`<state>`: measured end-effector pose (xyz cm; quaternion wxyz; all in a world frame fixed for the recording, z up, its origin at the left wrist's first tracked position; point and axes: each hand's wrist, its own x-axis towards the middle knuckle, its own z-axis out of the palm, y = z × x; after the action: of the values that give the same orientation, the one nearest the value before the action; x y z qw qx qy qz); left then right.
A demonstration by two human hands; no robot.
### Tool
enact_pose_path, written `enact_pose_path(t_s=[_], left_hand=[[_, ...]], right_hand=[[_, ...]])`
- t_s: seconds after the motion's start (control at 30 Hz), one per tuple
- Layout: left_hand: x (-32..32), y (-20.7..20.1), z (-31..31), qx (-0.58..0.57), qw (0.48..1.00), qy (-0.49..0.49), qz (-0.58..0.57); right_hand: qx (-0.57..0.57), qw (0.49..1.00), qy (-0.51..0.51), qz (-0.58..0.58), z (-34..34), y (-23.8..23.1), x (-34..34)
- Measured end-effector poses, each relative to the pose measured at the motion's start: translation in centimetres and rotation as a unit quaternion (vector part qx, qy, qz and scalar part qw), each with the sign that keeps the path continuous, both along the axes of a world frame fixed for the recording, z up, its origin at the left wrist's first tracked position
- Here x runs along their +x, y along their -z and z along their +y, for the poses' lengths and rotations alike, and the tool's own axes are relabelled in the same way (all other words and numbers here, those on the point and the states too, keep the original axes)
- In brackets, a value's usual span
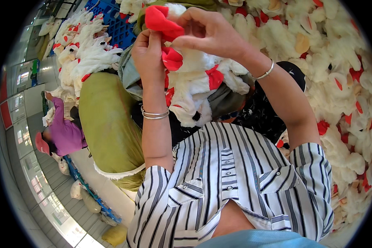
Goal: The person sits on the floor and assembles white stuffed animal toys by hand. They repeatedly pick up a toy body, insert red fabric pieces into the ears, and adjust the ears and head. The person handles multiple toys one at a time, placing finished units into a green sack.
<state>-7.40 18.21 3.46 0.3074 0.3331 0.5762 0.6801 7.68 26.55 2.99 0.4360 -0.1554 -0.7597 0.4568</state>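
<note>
Both hands are raised at the top middle, over my lap. My left hand (148,56) pinches a bright red fabric piece (158,20) from below. My right hand (213,33) meets it from the other side, fingers curled at its edge; what lies between those fingertips is partly hidden. A second red lobe (172,59) hangs just beneath. White fluffy plush skins (190,93), limp and with red patches, lie in my lap under the hands; whether the held red piece is joined to them I cannot tell.
A big heap of white and red plush skins (318,53) fills the right side. At left stand a stuffed olive-green sack (107,124), another plush pile (87,58) and a blue plastic crate (115,29). Farther left, a person in purple (66,128) works bent over.
</note>
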Motion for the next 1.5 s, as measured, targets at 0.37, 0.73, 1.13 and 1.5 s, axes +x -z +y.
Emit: enact_pose_path(t_s=[0.37, 0.73, 1.13, 1.5], left_hand=[[0.8, -0.3, -1.3, -0.049, 0.961, 0.154, 0.225], [0.0, -0.5, -1.3, -0.047, 0.967, 0.163, 0.191], [-12.6, 2.0, -2.0, 0.155, 0.947, -0.052, -0.277], [-5.6, -0.2, -1.1, 0.089, 0.965, -0.067, -0.237]], right_hand=[[0.041, 0.990, 0.111, -0.081, 2.8, 1.4, -0.1], [-0.099, 0.981, -0.165, -0.039, 3.3, -0.2, 1.5], [-0.286, 0.906, 0.095, 0.299, 10.0, -1.1, 5.2], [-0.014, 0.977, -0.104, -0.183, 1.1, 0.0, -0.9]])
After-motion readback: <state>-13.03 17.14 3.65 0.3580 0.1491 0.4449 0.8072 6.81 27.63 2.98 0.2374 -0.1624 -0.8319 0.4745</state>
